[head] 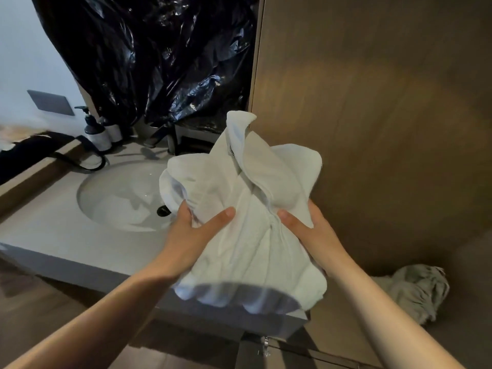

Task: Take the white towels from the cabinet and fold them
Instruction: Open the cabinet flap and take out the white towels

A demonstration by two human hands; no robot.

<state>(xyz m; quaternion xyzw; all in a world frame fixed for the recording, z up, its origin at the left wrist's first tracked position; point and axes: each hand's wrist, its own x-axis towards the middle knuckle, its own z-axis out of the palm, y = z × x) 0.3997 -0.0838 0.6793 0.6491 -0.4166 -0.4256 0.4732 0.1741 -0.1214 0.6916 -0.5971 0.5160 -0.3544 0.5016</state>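
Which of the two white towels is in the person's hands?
The bunched white cloth towel in the centre, gripped by left hand and right hand; the crumpled white towel at lower right lies apart, untouched.

left grip (186,230), right grip (314,231) bare; forearms (106,315) bare; thumbnails (229,212) short.

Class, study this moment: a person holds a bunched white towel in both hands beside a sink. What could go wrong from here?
1. The white towel is bunched, with the left hand and right hand gripping its middle; the corners are hidden, so the fold may start crooked.
2. It hangs beside the sink; a loose edge could dip in and get damp.
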